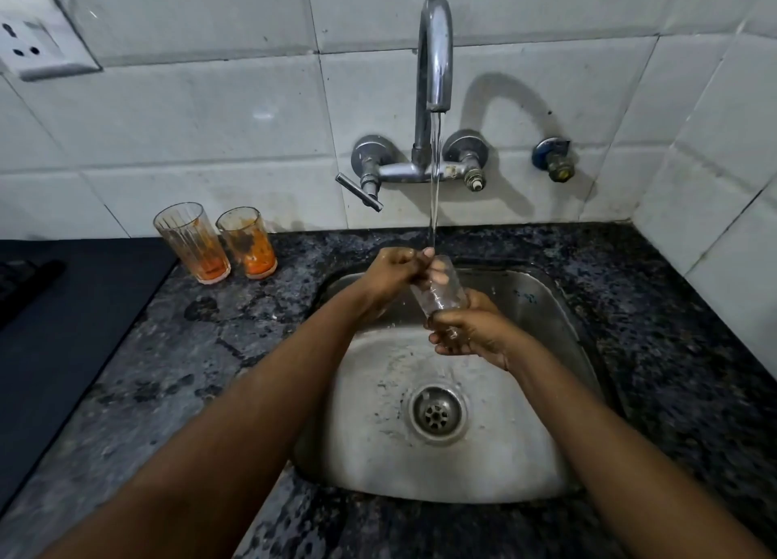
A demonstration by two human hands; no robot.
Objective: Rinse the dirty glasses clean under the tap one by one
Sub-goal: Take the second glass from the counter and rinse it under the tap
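Observation:
A clear glass (439, 291) is tilted over the steel sink (525, 453), its mouth up under the running stream from the chrome tap (435, 53). My right hand (475, 333) grips the glass's base from below. My left hand (397, 270) holds the rim end, with fingers curled at the mouth where the water lands. Two dirty glasses stand upright on the counter left of the sink: one streaked orange (192, 242) and one with thicker orange residue (248, 243).
The sink's drain (437, 413) lies below the hands. Dark speckled granite counter (210, 348) surrounds the sink, wet in patches. A black stove surface (63, 327) sits at the left. The tap lever (359, 192) juts out left; a wall socket (38, 37) is at top left.

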